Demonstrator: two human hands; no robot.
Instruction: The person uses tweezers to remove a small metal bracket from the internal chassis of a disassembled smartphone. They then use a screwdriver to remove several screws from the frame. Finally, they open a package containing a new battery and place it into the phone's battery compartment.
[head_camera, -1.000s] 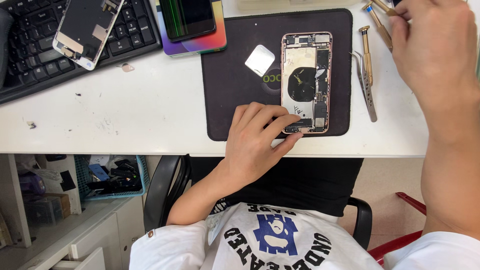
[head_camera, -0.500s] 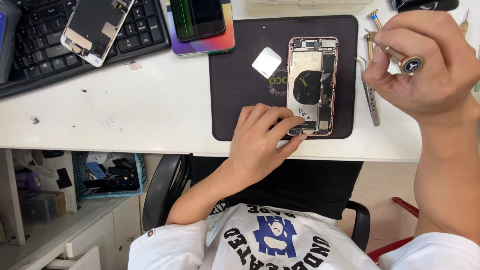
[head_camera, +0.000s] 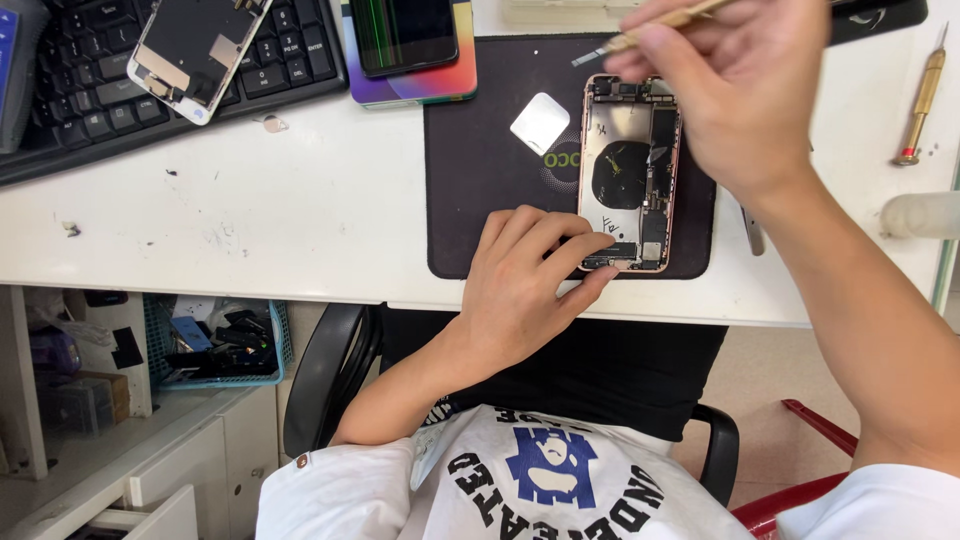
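Note:
An opened phone housing (head_camera: 628, 170) with a rose-gold rim lies face up on a black mat (head_camera: 490, 170), its inner parts exposed. My left hand (head_camera: 525, 285) rests on the mat's front edge and its fingertips press on the housing's lower left corner. My right hand (head_camera: 735, 85) hovers over the housing's upper right part and grips a thin brass-coloured screwdriver (head_camera: 640, 35) whose tip points left above the phone's top. A small white square piece (head_camera: 540, 122) lies on the mat left of the housing.
A black keyboard (head_camera: 90, 90) at the back left carries a detached phone screen (head_camera: 195, 50). Another phone (head_camera: 405, 35) lies on a colourful pad. A second brass screwdriver (head_camera: 920, 100) lies at right, and a blue basket (head_camera: 215, 340) sits under the white desk (head_camera: 250, 220).
My right hand has swung in from the far right with the screwdriver, now over the top of the housing. My left hand has stayed on the phone's lower corner.

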